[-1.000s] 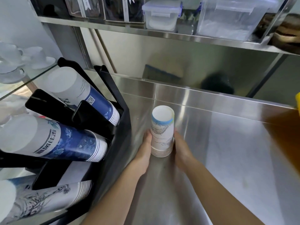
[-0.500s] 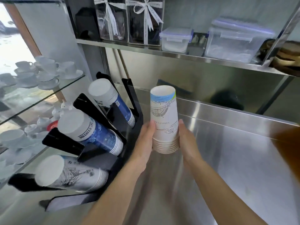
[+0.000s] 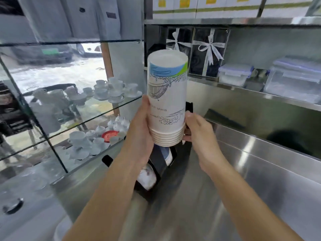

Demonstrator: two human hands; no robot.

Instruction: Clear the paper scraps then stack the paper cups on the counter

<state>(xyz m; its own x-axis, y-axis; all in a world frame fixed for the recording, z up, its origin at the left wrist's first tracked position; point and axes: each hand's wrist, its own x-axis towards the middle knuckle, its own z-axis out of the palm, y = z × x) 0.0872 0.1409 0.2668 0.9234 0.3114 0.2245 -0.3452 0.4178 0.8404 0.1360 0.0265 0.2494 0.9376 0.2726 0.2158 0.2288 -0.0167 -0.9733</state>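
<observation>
Holding an upside-down stack of paper cups (image 3: 167, 103) in the air above the steel counter (image 3: 260, 180), left hand (image 3: 140, 131) wraps its side; right hand (image 3: 199, 131) fingertips press the stacked rims.

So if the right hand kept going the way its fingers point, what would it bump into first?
Almost at once, the stack of paper cups: the right hand points left at its lower part, and its fingertips look to be touching it already, though depth is hard to judge.
</observation>
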